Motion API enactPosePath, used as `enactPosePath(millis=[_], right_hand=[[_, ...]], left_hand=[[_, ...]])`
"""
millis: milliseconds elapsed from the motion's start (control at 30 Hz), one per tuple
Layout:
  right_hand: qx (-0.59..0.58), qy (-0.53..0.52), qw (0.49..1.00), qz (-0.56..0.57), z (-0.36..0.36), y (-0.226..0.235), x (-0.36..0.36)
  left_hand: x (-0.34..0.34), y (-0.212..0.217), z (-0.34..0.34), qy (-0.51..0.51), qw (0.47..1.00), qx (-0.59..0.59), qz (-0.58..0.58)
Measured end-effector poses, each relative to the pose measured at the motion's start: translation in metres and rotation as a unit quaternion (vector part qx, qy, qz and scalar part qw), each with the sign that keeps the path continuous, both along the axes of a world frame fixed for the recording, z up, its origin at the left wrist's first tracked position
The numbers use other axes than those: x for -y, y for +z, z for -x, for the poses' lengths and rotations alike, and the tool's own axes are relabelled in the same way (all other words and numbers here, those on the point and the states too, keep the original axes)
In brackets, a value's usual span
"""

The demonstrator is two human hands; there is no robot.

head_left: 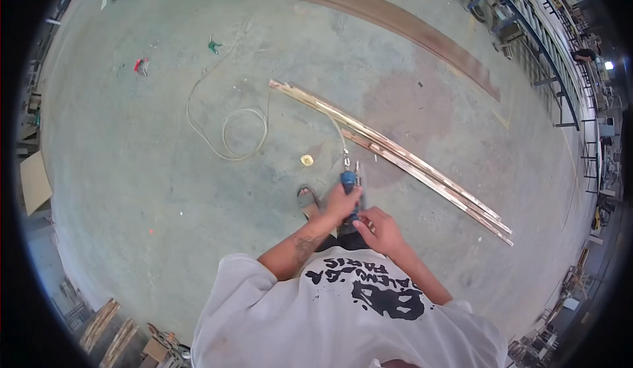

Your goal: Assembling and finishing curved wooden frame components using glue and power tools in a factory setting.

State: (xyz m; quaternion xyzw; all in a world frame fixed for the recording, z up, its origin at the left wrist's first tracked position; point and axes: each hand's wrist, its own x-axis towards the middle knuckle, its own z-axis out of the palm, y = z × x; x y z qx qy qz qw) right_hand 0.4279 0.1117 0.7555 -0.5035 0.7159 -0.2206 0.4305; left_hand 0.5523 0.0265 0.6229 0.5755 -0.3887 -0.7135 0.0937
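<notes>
The left hand (341, 203) has its grip closed around the body of a blue air tool (349, 184), which points away from the person and down toward the concrete floor (132, 170). The right hand (379, 231) sits just beside it at the tool's lower end, fingers curled against it; whether that grip is fully closed on the tool or only pinching a small part there is too small to tell. A pale hose (227, 127) runs from the tool's front end, past the near end of a bundle of long wooden mouldings (395, 153), and lies in a loose loop farther out on the floor. A sandalled foot (307, 198) shows just left of the hands, and a small round yellow object (307, 160) lies on the floor a little beyond it. Farther off are a long dark board (395, 22), a small red object (141, 66) and a small green one (213, 46). As a judgement: with both hands crowded on the tool near its working end, a slip could drive it toward the fingers or the open-toed foot below, and the looped hose could snag on the mouldings or catch a step, jerking the tool out of line.
</notes>
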Motion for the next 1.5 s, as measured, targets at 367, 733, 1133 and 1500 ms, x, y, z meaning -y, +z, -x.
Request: enactPosePath(millis=[367,733,1133,1500], right_hand=[[-0.034,0.575,0.757,0.308,-0.084,-0.035,0.165],[0.090,0.743,0.566,0.345,-0.262,0.017,0.208],[0.114,0.783,0.457,0.407,-0.441,0.077,0.274],[0.039,0.830,0.469,0.300,-0.471,0.071,0.421]], left_hand=[[0.023,0.186,-0.216,-0.333,0.864,0.343,0.158],[-0.073,0.198,-0.331,-0.026,0.959,0.230,0.162],[-0.011,0.261,-0.498,-0.053,0.957,0.181,0.220],[0.137,0.257,-0.587,-0.090,0.951,0.216,0.203]])
